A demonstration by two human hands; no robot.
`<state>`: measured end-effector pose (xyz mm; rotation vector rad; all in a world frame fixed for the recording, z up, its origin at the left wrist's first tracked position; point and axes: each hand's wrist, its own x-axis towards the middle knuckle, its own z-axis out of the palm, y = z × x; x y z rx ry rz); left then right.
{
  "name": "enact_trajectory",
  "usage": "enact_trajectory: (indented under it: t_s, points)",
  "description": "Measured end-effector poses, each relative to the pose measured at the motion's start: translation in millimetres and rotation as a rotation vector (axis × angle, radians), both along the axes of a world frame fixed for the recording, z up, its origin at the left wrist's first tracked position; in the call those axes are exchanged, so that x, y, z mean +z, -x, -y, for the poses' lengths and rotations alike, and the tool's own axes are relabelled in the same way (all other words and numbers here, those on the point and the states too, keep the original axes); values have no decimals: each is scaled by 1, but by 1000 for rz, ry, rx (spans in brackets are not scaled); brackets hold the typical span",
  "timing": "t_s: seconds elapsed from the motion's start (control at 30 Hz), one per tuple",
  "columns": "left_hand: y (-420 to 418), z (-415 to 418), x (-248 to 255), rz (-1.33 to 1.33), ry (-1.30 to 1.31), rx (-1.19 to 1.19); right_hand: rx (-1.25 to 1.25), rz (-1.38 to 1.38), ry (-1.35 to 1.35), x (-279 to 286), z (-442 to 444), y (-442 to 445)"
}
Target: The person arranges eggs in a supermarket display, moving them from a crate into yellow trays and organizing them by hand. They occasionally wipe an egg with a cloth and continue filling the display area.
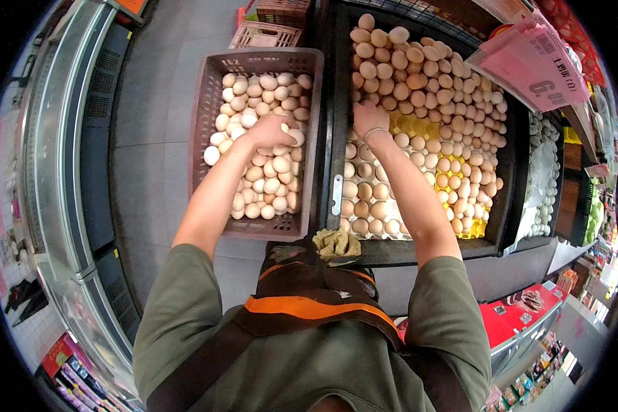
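Note:
My left hand [270, 132] is over a brown plastic crate [195, 139] heaped with loose pale eggs [271, 185]. Its thumb and fingers close around an egg [295, 137] near the crate's right wall. My right hand [371, 119], with a bracelet at the wrist, reaches down at the left side of a black display bin [358, 247]. Its fingertips are hidden, so whether it holds an egg cannot be told. Beside it, bare cups of a yellow egg tray [414, 125] show among rows of brownish eggs [417, 98]. Paler trays with eggs lie under my right forearm.
A crumpled cloth [337, 243] lies at the bin's front corner. A pink price sign [538, 64] leans over the far right. Beyond the bin's right wall are greenish eggs [543, 175]. A refrigerated case [82, 170] runs along the left, and more crates [265, 35] stand ahead.

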<state>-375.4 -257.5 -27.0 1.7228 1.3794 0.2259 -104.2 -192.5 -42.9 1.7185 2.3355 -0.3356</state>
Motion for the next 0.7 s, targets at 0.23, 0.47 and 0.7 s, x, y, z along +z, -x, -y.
enact_trajectory:
  t_s: [0.23, 0.47, 0.7]
  points:
    - [38, 28, 28, 811, 504, 426, -200, -336, -115, 37, 22, -15]
    - [-52, 49, 79, 933, 260, 455, -683, -1633, 942, 114, 96, 4]
    - [-112, 42, 72, 1095, 276, 639, -685, -1368, 343, 42, 56, -50]
